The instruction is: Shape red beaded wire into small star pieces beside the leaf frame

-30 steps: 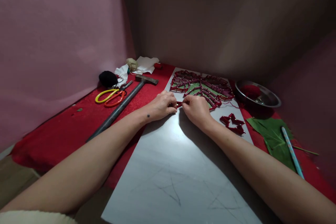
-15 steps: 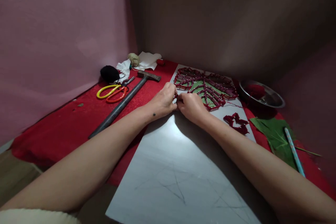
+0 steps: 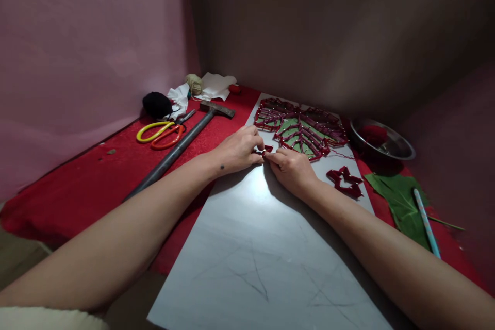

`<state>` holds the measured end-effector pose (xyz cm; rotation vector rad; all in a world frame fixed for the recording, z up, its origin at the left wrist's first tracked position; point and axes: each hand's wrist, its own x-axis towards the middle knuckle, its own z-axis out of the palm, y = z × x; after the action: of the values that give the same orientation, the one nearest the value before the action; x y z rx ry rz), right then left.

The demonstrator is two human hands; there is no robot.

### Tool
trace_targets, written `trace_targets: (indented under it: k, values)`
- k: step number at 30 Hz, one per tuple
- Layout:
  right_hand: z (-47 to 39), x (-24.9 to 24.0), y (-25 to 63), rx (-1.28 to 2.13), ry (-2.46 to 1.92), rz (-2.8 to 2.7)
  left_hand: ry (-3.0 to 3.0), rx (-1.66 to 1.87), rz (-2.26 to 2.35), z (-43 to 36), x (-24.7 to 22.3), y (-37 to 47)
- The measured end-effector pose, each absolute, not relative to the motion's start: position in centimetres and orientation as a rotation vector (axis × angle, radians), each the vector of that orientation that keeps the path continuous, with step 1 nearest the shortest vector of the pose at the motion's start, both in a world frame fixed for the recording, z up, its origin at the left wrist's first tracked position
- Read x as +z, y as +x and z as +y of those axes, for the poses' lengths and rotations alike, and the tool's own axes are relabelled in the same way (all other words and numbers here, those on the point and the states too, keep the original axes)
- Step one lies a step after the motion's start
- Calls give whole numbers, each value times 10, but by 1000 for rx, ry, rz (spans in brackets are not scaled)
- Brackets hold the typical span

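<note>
My left hand (image 3: 244,149) rests on a white board (image 3: 228,237), its fingers curled close around a small dark-red thread outline (image 3: 267,149) strung on nails. From the other side, my right hand (image 3: 293,169) touches the same outline with thumb and forefinger closed together; whatever is pinched there is too small to make out. Just beyond my hands, a large leaf shape of red yarn (image 3: 299,131) is wound over nails with green showing between the strands. A dark-red yarn star (image 3: 345,181) on nails lies to the right of my right hand.
Left, on red cloth (image 3: 96,180), are a hammer (image 3: 181,147), scissors (image 3: 160,133), a black yarn ball (image 3: 157,105) and a cream ball (image 3: 194,83). Right, a metal bowl (image 3: 402,149) holds red yarn (image 3: 374,135); a green leaf (image 3: 402,203) and blue pen (image 3: 426,221) lie nearer.
My right hand has shifted slightly right and down, and my left hand's fingers have parted a little. More of the small red outline between them shows. The view has shifted slightly.
</note>
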<state>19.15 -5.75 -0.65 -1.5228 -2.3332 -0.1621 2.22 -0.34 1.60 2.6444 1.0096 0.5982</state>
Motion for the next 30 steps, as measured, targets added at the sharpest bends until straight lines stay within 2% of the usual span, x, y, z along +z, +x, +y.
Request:
trace_targets:
  k: [7,14,23,30]
  values:
    - [-57,-6,195,30,-1486,-2207,2599,609,1008,-6,23,28]
    - [-54,-4,197,173,-1571,-1975,2604,555,1248,0,20,45]
    - [-48,27,206,-102,-1881,-2075,2552,518,1428,-5,20,53]
    - [-27,39,195,-166,-2099,-2102,2577,522,1467,-7,17,54]
